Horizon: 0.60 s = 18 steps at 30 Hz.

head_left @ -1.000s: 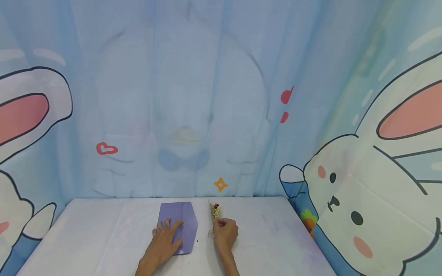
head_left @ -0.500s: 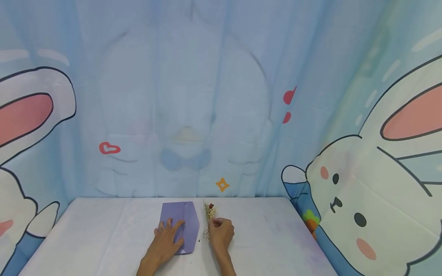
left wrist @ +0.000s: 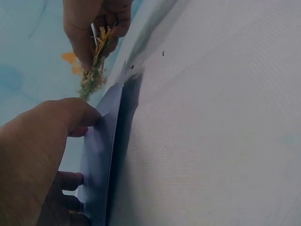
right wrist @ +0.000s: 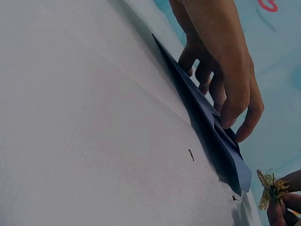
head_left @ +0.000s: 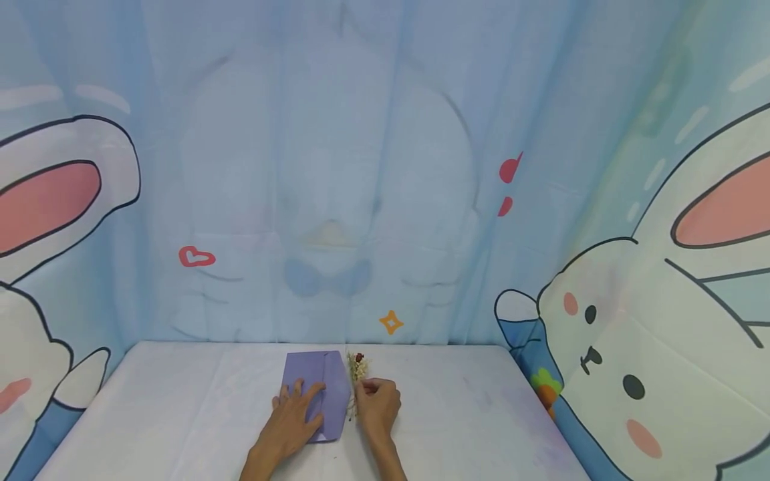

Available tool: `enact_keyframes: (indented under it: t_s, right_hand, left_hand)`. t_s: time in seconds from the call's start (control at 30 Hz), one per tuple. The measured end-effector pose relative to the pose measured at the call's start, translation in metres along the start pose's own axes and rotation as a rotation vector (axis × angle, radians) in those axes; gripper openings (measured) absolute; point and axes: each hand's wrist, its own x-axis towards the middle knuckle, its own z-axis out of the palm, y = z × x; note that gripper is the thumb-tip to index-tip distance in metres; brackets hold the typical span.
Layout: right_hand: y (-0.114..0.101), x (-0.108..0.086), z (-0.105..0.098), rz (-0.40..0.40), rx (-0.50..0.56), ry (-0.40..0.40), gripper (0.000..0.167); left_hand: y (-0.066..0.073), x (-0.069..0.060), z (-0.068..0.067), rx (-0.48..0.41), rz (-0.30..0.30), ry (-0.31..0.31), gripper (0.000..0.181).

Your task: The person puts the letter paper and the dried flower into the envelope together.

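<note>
A purple paper envelope (head_left: 335, 394) with a pointed flap lies on the white table, the flap side to the right. My left hand (head_left: 289, 425) rests on it with fingers spread, and in the left wrist view the thumb touches the envelope (left wrist: 100, 150). Just right of the flap, my right hand (head_left: 379, 406) pinches a small bunch of dried flowers (head_left: 359, 367) between thumb and fingertips. Its pale blooms and one dark red head point to the far edge. In the left wrist view the bunch (left wrist: 94, 77) appears raised off the table beside the envelope.
The white tablecloth (head_left: 469, 414) spreads around both hands. Behind the table's far edge hangs a blue curtain (head_left: 325, 167) printed with rabbits. A few tiny dark crumbs (right wrist: 191, 155) lie on the cloth near the envelope.
My right hand has moved left with the dried flowers, bringing them right up beside the envelope's flap. The left hand has stayed on the envelope.
</note>
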Motion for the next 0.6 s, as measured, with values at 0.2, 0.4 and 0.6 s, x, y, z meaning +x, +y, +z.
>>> enact_keyframes:
  t_s: [0.2,0.4,0.6]
  right_hand:
    - [-0.005,-0.003,0.004,-0.008,0.009,-0.019,0.007]
    - [-0.010,-0.007,0.010,-0.015,0.017,-0.035,0.007]
    - [-0.009,-0.010,0.017,-0.021,-0.004,-0.042,0.007]
  left_hand:
    - [-0.002,0.000,0.001,0.007,-0.001,0.001,0.054]
    - [-0.004,0.001,0.001,0.021,0.012,0.019,0.054]
    - [-0.006,0.002,0.004,0.016,0.013,0.014,0.057]
